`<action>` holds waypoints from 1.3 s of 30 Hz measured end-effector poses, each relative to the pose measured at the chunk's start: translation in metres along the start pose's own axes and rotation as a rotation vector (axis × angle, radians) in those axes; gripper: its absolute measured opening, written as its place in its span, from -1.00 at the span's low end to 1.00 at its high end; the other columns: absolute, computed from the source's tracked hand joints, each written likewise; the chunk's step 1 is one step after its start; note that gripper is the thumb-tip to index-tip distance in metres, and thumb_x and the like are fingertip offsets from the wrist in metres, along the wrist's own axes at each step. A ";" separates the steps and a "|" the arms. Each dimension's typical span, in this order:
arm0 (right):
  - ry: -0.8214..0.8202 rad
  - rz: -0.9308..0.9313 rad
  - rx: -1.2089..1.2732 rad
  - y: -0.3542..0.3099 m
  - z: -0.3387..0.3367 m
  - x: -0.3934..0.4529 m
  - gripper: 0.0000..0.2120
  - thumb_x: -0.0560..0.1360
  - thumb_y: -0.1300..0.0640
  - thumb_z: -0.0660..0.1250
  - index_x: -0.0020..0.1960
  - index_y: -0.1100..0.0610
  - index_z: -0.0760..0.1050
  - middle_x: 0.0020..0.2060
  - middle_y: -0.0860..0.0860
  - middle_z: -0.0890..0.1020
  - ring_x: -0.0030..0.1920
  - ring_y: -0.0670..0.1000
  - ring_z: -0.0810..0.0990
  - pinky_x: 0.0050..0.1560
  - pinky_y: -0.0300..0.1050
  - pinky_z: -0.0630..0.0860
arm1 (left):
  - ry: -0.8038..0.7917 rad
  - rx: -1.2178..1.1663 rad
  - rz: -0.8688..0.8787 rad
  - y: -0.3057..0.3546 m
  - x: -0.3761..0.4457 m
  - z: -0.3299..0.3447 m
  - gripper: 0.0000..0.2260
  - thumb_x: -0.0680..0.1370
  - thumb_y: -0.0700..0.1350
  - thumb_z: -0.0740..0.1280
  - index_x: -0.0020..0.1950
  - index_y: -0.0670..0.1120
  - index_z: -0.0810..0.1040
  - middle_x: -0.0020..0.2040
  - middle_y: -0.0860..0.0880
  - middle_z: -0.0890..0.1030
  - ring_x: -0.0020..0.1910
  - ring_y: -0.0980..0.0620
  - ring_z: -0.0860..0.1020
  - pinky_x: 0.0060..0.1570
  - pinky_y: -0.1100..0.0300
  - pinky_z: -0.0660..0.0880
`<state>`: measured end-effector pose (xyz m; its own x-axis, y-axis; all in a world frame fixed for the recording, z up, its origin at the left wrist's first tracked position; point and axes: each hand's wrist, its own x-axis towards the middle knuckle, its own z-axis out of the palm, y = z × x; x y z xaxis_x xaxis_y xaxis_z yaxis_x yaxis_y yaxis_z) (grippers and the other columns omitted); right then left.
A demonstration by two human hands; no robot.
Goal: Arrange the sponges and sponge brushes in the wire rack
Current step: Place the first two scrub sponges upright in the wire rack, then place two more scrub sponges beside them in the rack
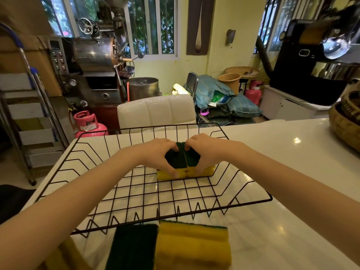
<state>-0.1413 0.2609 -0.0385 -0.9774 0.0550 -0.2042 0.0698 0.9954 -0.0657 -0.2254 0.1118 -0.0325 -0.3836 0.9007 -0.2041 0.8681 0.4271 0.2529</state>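
Note:
A black wire rack (148, 193) lies on the white counter. Inside it, toward the far side, two yellow sponges with dark green scrub tops sit side by side, touching. My left hand (155, 152) grips the left sponge (175, 159) and my right hand (206, 151) grips the right sponge (192, 157). In front of the rack, on the counter's near edge, lie a sponge with its green side up (134, 248) and a sponge with its yellow side up (192, 246), next to each other.
A woven basket (346, 121) stands on the white counter (292, 172) at the far right. Behind the counter is a white padded chair back (155, 112). Farther off stand a pink gas cylinder (87, 123) and a metal roasting machine (93, 61).

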 end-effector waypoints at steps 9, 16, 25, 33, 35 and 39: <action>0.286 -0.132 0.394 -0.036 -0.015 -0.068 -0.30 0.36 -0.06 0.40 0.38 -0.01 0.16 0.36 0.02 0.34 0.29 -0.01 0.33 0.15 -0.17 0.29 | 0.172 -0.121 0.090 0.030 -0.071 -0.014 -0.32 0.42 0.10 0.34 0.43 0.09 0.06 0.46 0.02 0.21 0.38 0.05 0.21 0.23 0.21 0.15; 0.488 -0.148 0.550 -0.075 0.011 -0.139 -0.30 0.38 -0.12 0.36 0.40 -0.13 0.07 0.39 -0.10 0.31 0.31 -0.15 0.28 0.21 -0.21 0.26 | 0.459 -0.105 0.120 0.065 -0.156 0.019 -0.34 0.34 0.33 0.17 0.38 0.30 0.00 0.49 0.14 0.04 0.41 0.19 0.02 0.30 0.19 0.03; 0.722 -0.183 0.706 -0.105 0.076 -0.188 -0.55 0.35 -0.10 0.34 0.19 -0.22 0.29 0.18 -0.18 0.45 0.21 -0.26 0.35 0.16 -0.47 0.27 | 0.556 0.010 0.030 0.073 -0.209 0.090 -0.35 0.34 0.39 0.04 0.39 0.28 -0.02 0.50 0.11 0.02 0.45 0.13 -0.02 0.36 0.17 -0.02; 0.788 -0.091 0.718 -0.100 0.103 -0.184 -0.58 0.33 0.03 0.45 0.12 -0.10 0.38 0.13 -0.14 0.45 0.19 -0.18 0.37 0.18 -0.31 0.33 | 0.569 0.051 -0.024 0.063 -0.212 0.121 -0.36 0.38 0.32 0.19 0.41 0.20 0.08 0.45 0.05 0.18 0.42 0.07 0.10 0.37 0.14 0.10; 0.748 -0.062 0.790 -0.099 0.106 -0.183 -0.53 0.32 0.06 0.47 0.14 -0.11 0.35 0.10 -0.15 0.45 0.16 -0.17 0.40 0.17 -0.20 0.40 | 0.555 -0.004 -0.029 0.060 -0.210 0.122 -0.34 0.37 0.31 0.22 0.40 0.23 0.06 0.44 0.07 0.18 0.39 0.08 0.13 0.33 0.15 0.18; 0.601 0.031 0.994 -0.104 0.115 -0.178 -0.42 0.32 0.11 0.48 0.20 -0.16 0.25 0.15 -0.07 0.43 0.16 -0.01 0.44 0.12 -0.15 0.45 | 0.544 -0.039 -0.021 0.056 -0.209 0.125 -0.33 0.36 0.26 0.28 0.40 0.20 0.07 0.43 0.11 0.20 0.35 0.12 0.19 0.23 0.22 0.27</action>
<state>0.0486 0.1389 -0.1072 -0.8911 0.3716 0.2603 -0.0397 0.5076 -0.8607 -0.0568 -0.0626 -0.0938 -0.5177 0.7989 0.3063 0.8499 0.4391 0.2912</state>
